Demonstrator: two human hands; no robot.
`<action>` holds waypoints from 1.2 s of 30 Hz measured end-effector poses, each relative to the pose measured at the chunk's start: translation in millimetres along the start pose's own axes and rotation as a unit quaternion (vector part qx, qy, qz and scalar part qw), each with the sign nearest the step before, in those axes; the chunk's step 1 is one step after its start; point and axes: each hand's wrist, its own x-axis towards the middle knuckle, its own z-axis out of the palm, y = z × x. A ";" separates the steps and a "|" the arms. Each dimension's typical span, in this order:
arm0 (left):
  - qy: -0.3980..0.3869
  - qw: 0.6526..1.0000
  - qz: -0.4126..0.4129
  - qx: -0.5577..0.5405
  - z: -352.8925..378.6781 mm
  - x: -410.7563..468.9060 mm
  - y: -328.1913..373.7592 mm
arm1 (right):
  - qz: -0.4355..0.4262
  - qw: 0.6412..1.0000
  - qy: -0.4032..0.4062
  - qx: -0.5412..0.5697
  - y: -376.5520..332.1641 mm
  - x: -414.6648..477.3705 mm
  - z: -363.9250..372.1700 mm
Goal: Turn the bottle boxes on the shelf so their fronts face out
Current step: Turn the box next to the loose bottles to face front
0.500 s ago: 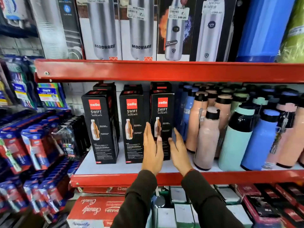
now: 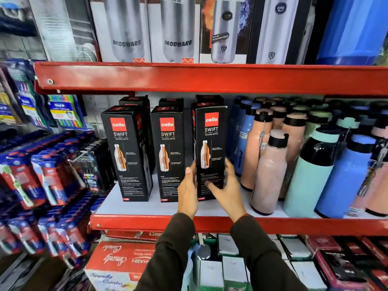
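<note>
Three black Cello Swift bottle boxes stand in a row at the front of the white shelf board [image 2: 134,207]. The left box [image 2: 128,154] and the middle box [image 2: 168,154] show their printed fronts. The right box [image 2: 211,152] also shows its front and sits slightly forward of the others. My left hand [image 2: 188,192] presses flat against its left side. My right hand [image 2: 227,190] cups its lower right edge, thumb on the front face. More black boxes [image 2: 207,99] stand behind the row, mostly hidden.
Loose bottles in peach [image 2: 268,175], mint [image 2: 308,175] and blue [image 2: 344,177] crowd the shelf right of the boxes. A red shelf lip [image 2: 210,77] hangs above, with tall steel-bottle boxes on it. Toothbrush packs hang at left. Red and white cartons fill the shelf below.
Both hands have closed in on the right box, from hovering in front of it to holding its two sides. The view has moved closer to the shelf.
</note>
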 end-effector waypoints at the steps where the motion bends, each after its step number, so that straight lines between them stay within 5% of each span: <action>1: 0.006 1.000 0.010 -0.004 0.7 -2.9 2.3 | -0.005 1.000 -0.002 -0.003 -1.2 0.9 -1.8; 12: 0.065 0.990 0.119 0.030 5.5 -7.5 -8.0 | 0.003 1.000 0.029 -0.004 -6.3 14.0 -14.0; 23: 0.079 0.990 0.088 0.082 0.1 26.0 -23.8 | -0.022 0.998 -0.066 0.007 6.1 21.8 -17.3; 36: 0.136 0.976 0.096 0.143 11.4 22.2 -34.1 | -0.011 0.997 -0.062 -0.042 16.5 15.5 -5.2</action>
